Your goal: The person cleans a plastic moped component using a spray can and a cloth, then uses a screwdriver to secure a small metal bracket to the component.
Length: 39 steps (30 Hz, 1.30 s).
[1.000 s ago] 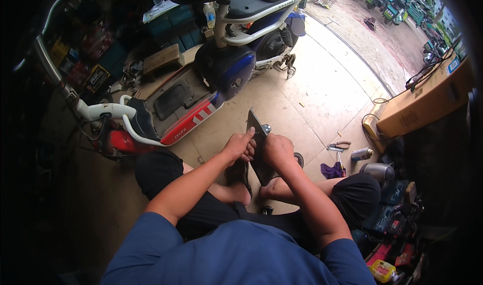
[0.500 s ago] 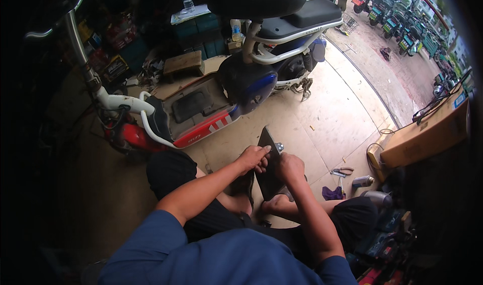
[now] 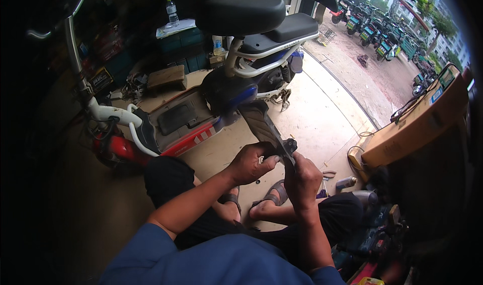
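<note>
A dark, flat panel (image 3: 259,125) with a ribbed face is held up in front of me, tilted, its far end rising toward the scooter. My left hand (image 3: 253,163) grips its left side, thumb pressed near the edge. On the right edge, my right hand (image 3: 305,180) is closed around the lower part of the panel. Just above the right fingers a small black fitting (image 3: 290,145) sits on the panel's edge. Both hands partly cover the lower end, so its outline there is hidden.
An electric scooter (image 3: 183,115) with a white frame, black seats and red trim stands ahead. Pliers (image 3: 328,174) and a spray can (image 3: 346,183) lie on the floor at right, near an orange-tan cabinet (image 3: 402,134). A water bottle (image 3: 172,13) stands at the back.
The panel has been lifted and turned, so its ribbed face shows where it was nearly edge-on. Both hands have kept hold of it, and the view has shifted right.
</note>
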Each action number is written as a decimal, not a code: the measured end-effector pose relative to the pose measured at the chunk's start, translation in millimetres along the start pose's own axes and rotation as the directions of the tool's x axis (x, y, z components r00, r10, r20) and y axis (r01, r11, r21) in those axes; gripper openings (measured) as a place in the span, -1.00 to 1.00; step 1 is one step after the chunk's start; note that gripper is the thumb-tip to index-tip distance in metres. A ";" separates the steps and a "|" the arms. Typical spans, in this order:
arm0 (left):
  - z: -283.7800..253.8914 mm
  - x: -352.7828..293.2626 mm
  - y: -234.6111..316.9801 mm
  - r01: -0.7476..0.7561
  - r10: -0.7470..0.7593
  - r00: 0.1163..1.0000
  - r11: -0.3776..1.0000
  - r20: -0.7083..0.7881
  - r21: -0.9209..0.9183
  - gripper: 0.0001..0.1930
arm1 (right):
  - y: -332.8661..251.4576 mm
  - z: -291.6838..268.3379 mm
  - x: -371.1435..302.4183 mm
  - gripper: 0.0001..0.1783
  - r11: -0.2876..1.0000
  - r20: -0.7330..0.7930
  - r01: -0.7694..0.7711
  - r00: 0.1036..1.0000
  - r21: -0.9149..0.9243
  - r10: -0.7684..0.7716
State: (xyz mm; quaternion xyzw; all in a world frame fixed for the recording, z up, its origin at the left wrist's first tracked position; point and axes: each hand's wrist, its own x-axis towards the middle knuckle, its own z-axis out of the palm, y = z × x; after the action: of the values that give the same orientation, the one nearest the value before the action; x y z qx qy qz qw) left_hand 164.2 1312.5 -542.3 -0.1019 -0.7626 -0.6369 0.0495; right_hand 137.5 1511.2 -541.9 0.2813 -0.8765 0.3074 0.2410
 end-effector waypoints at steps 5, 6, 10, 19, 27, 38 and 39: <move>7.8 -9.0 19.5 -0.101 0.102 0.995 0.986 -0.007 0.130 -0.64 | -4.6 -15.5 5.3 -0.74 0.991 -0.159 0.133 0.979 0.003 -0.130; 7.2 -10.7 23.6 -0.092 0.093 0.996 0.983 0.003 0.158 -0.64 | -6.7 -17.2 5.4 -0.73 0.991 -0.165 0.132 0.978 0.019 -0.127; 8.8 -15.6 32.7 -0.101 0.104 0.994 0.983 -0.014 0.154 -0.73 | -8.7 -16.8 -1.1 -0.73 0.994 -0.175 0.103 0.980 0.026 -0.097; 6.5 -19.2 -20.8 0.258 -0.212 0.957 0.934 0.197 -0.249 -0.50 | 9.9 -2.5 -23.0 -0.74 0.997 0.067 0.014 0.998 0.080 -0.020; 15.4 -27.6 -71.0 0.414 -0.317 0.910 0.725 0.268 -0.550 -0.50 | 32.1 26.5 -39.6 -0.81 0.993 0.299 -0.081 0.953 0.083 0.053; -13.8 -37.7 -78.5 0.039 0.286 0.931 0.542 -0.228 0.840 -0.53 | 95.9 79.1 -14.6 -0.70 0.986 0.484 -0.065 0.875 0.156 -0.019; -13.1 -36.5 -76.4 0.025 0.307 0.929 0.502 -0.206 0.864 -0.50 | 97.7 82.1 -13.1 -0.69 0.983 0.490 -0.067 0.871 0.171 -0.026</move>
State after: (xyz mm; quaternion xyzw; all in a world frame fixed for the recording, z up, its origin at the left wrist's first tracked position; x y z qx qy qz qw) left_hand 182.4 1283.4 -620.9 -0.0179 -0.9447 -0.1794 0.2740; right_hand 63.9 1524.1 -646.1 0.3615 -0.8800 0.3076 -0.0189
